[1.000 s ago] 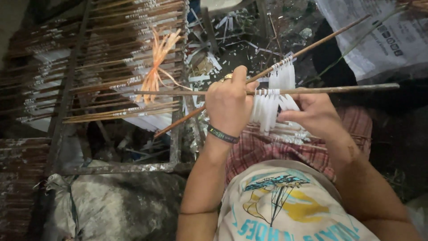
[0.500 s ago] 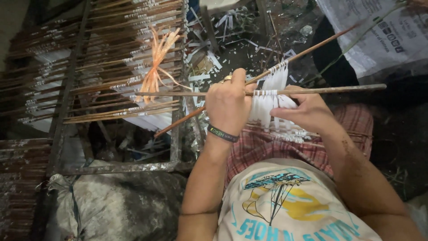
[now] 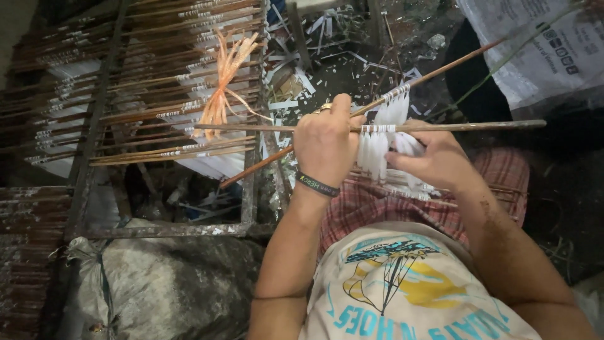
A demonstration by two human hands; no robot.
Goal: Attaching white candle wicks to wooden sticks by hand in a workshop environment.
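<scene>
Centre of the frame: a long thin stick (image 3: 453, 126) lies level across the person's lap, with a fringe of white paper strips (image 3: 376, 151) hanging off it. The left hand (image 3: 326, 146) has its grip closed around that stick just left of the fringe, thumb up on top. The right hand (image 3: 437, 160) is tucked in under the strips, fingers curled and pinching at the fringe (exactly how much paper it has hold of, I cannot tell). Since a second ago the right hand has slid lower and closer in beneath the strips, and the stick's far end has shifted a little, so the paper is being worked along the stick rather than just held. A second stick (image 3: 434, 72), also fringed in white, runs diagonally behind toward the upper right. Further out, upper left, a metal rack (image 3: 248, 189) carries rows of finished sticks (image 3: 145, 82) tied with an orange plastic ribbon (image 3: 223, 82). White paper scraps (image 3: 314, 38) litter the floor at top centre, and a grey sack (image 3: 163, 283) sits lower left.
</scene>
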